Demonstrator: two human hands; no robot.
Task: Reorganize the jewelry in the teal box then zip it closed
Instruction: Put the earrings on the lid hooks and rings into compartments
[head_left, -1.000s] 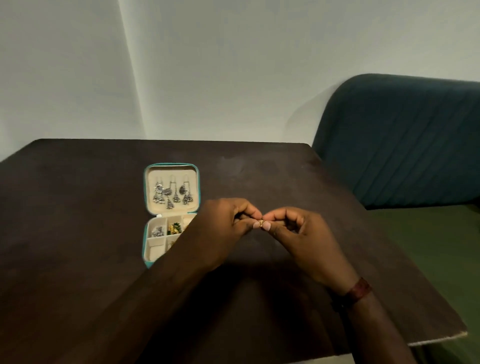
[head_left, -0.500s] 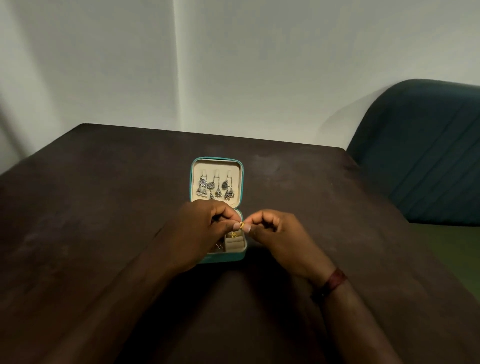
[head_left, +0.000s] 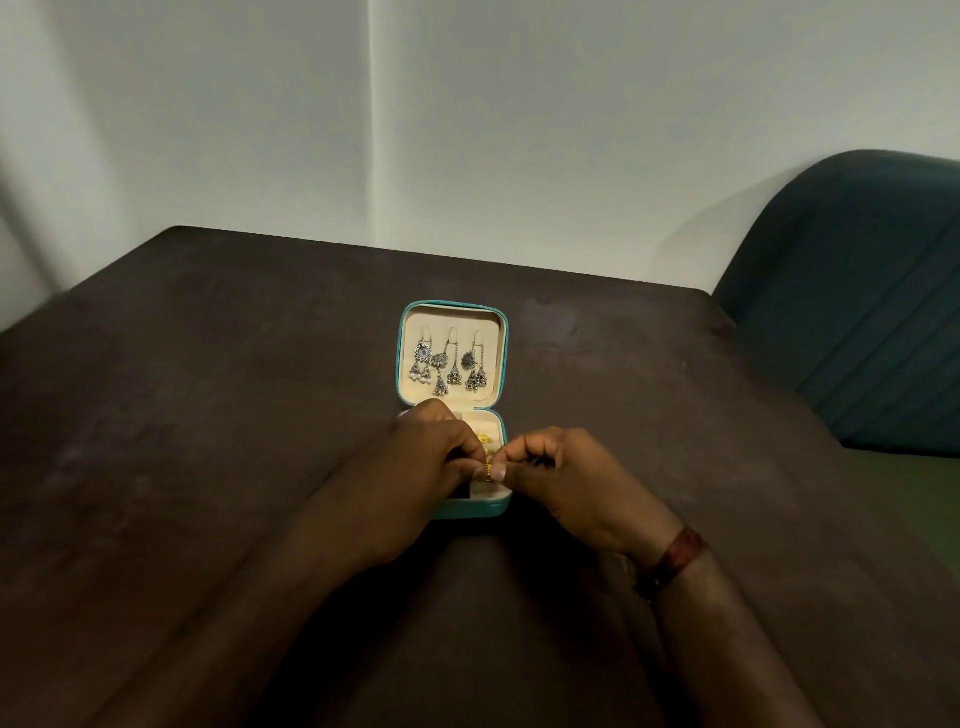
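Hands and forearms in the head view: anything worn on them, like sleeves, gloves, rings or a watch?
Both hands are bare, with no gloves. The left hand and its forearm show no sleeve, band or watch. The right hand has a dark reddish-brown band around the wrist, with no sleeve below it. No ring is clearly visible on any finger; the light is too dim to be sure.

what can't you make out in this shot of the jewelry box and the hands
Head view only:
- Left compartments of the open teal zip jewelry box: hidden under the left hand.
- Small gold piece pinched between both hands: too small to identify; the right hand covers part of it.
- Silver dangling earrings in the lid: fine detail too small.
- Dark teal padded chair: cut off by the right edge.
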